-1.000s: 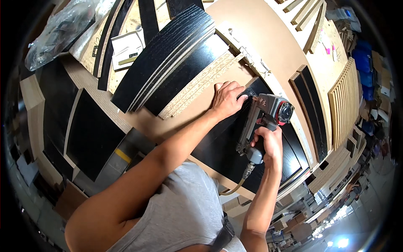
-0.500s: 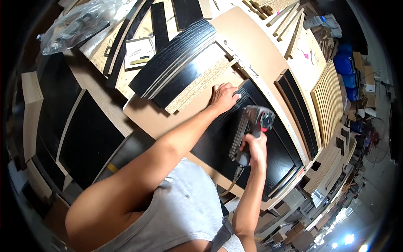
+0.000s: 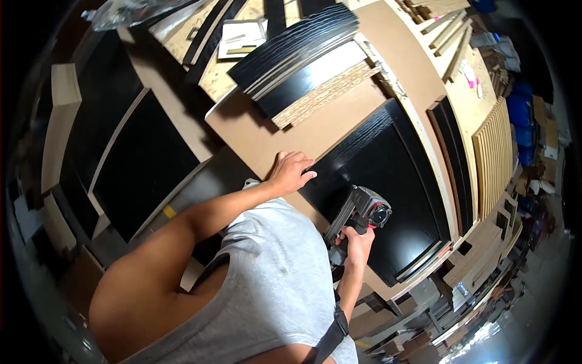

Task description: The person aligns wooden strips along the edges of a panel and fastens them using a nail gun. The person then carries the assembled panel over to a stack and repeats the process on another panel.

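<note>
A large black wood-grain panel (image 3: 383,159) lies flat on a brown board (image 3: 254,134) in front of me, with a raised black strip along its far right side. My left hand (image 3: 291,173) rests at the panel's near left corner, fingers and thumb apart and touching its edge. Wrapped round the handle of a grey and black nail gun (image 3: 371,207) is my right hand (image 3: 356,244). The gun is over the panel's near part. Whether its nose touches the surface, I cannot tell.
Stacked black boards (image 3: 297,51) lie beyond the panel, with raw chipboard edges showing. Narrow black strips (image 3: 451,164) and a slatted wooden piece (image 3: 494,155) stand on the right. More black panels (image 3: 142,170) lean at the left. A white box (image 3: 242,37) sits at the back.
My left hand has come back from the panel's far left edge to its near left corner. The nail gun has moved nearer to me in my right hand. My view has shifted.
</note>
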`<action>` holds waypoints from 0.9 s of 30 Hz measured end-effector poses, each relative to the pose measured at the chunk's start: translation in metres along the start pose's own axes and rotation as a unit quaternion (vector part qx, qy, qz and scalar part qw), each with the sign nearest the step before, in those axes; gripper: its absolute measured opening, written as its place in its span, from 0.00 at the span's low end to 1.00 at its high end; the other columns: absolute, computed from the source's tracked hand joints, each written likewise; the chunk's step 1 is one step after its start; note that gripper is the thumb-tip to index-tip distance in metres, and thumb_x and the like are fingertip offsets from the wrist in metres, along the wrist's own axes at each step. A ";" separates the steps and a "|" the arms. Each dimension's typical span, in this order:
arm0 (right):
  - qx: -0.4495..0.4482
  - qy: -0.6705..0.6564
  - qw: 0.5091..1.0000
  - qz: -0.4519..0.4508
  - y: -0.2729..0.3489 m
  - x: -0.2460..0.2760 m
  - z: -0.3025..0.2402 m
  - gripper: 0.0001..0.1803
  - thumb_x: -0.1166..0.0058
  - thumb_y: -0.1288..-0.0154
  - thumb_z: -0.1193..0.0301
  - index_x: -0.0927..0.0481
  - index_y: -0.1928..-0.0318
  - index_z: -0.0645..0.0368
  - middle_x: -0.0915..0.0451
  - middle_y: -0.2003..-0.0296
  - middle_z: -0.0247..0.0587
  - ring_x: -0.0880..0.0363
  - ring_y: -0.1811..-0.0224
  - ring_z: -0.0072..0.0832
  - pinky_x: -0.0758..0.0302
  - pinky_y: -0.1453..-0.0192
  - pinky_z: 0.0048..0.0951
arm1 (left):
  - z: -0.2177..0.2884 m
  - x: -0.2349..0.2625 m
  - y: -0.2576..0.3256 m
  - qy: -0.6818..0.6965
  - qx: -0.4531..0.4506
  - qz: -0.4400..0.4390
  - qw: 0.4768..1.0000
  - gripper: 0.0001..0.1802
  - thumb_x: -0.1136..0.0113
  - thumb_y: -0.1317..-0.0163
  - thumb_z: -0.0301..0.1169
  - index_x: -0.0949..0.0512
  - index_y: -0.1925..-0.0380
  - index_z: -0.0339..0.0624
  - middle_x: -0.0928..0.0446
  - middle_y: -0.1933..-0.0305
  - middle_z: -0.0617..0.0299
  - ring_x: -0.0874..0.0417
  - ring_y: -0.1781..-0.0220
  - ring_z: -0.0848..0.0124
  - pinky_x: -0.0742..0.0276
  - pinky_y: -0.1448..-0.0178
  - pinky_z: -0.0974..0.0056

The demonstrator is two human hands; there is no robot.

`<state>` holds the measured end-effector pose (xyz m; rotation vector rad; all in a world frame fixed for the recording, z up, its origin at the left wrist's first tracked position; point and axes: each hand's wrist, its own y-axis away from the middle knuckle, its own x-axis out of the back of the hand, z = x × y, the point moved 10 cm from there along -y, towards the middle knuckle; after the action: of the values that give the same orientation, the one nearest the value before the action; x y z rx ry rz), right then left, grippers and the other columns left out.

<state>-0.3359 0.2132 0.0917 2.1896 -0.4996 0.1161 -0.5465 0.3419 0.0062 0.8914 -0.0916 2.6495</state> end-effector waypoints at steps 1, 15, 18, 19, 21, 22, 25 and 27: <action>0.002 0.010 1.000 0.011 0.000 0.001 0.001 0.17 0.47 0.46 0.83 0.24 0.53 0.67 0.25 0.79 0.38 0.26 0.82 0.27 0.27 0.77 0.29 | -0.004 0.004 0.009 0.015 0.006 0.026 1.000 0.17 0.29 0.41 0.39 0.14 0.56 0.42 0.18 0.61 0.60 0.19 0.53 0.62 0.36 0.44 0.56; 0.036 0.097 0.995 -0.006 0.000 -0.020 -0.024 0.19 0.48 0.47 0.82 0.22 0.52 0.68 0.26 0.80 0.38 0.26 0.84 0.28 0.26 0.76 0.30 | -0.013 0.011 0.032 0.043 0.040 0.133 0.989 0.10 0.28 0.43 0.39 0.13 0.67 0.45 0.19 0.66 0.64 0.20 0.55 0.66 0.39 0.40 0.55; 0.037 0.106 0.994 -0.020 0.000 -0.025 -0.027 0.19 0.48 0.47 0.82 0.23 0.51 0.68 0.26 0.80 0.38 0.26 0.83 0.28 0.26 0.76 0.30 | -0.012 0.011 0.030 0.045 0.044 0.130 0.990 0.10 0.29 0.43 0.38 0.13 0.67 0.45 0.19 0.65 0.64 0.20 0.55 0.66 0.39 0.40 0.55; 0.037 0.103 0.994 -0.020 0.000 -0.025 -0.028 0.20 0.48 0.47 0.82 0.23 0.51 0.68 0.26 0.80 0.38 0.26 0.83 0.28 0.26 0.76 0.30 | -0.011 0.010 0.029 0.049 0.045 0.128 0.990 0.10 0.29 0.43 0.38 0.13 0.68 0.45 0.19 0.65 0.65 0.20 0.55 0.66 0.39 0.40 0.55; 0.035 0.097 0.994 -0.016 0.000 -0.026 -0.029 0.20 0.48 0.47 0.82 0.24 0.50 0.68 0.26 0.79 0.38 0.26 0.83 0.28 0.27 0.76 0.30 | -0.013 0.010 0.028 0.055 0.052 0.121 0.990 0.09 0.29 0.43 0.38 0.13 0.68 0.45 0.19 0.65 0.64 0.19 0.55 0.66 0.39 0.40 0.55; 0.030 0.086 0.996 -0.022 0.000 -0.028 -0.029 0.21 0.48 0.47 0.83 0.25 0.49 0.69 0.24 0.77 0.39 0.26 0.82 0.27 0.27 0.76 0.29 | -0.014 0.009 0.027 0.061 0.061 0.115 0.990 0.09 0.29 0.43 0.38 0.13 0.68 0.45 0.19 0.65 0.64 0.19 0.54 0.66 0.39 0.40 0.55; 0.021 0.076 0.996 -0.031 -0.002 -0.027 -0.026 0.21 0.48 0.47 0.85 0.26 0.49 0.69 0.23 0.75 0.40 0.27 0.82 0.26 0.28 0.77 0.29 | -0.015 0.009 0.026 0.055 0.063 0.106 0.991 0.08 0.29 0.44 0.36 0.13 0.67 0.46 0.18 0.65 0.66 0.19 0.55 0.67 0.39 0.41 0.57; 0.016 0.077 0.996 -0.036 -0.003 -0.028 -0.026 0.21 0.48 0.47 0.85 0.25 0.50 0.69 0.23 0.75 0.40 0.27 0.82 0.26 0.27 0.77 0.29 | -0.015 0.010 0.024 0.057 0.060 0.104 0.991 0.09 0.29 0.43 0.37 0.13 0.68 0.46 0.18 0.65 0.66 0.18 0.55 0.67 0.38 0.42 0.57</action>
<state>-0.3577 0.2433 0.0987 2.2064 -0.3333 0.2530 -0.5707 0.3247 0.0015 0.8034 0.0027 2.9213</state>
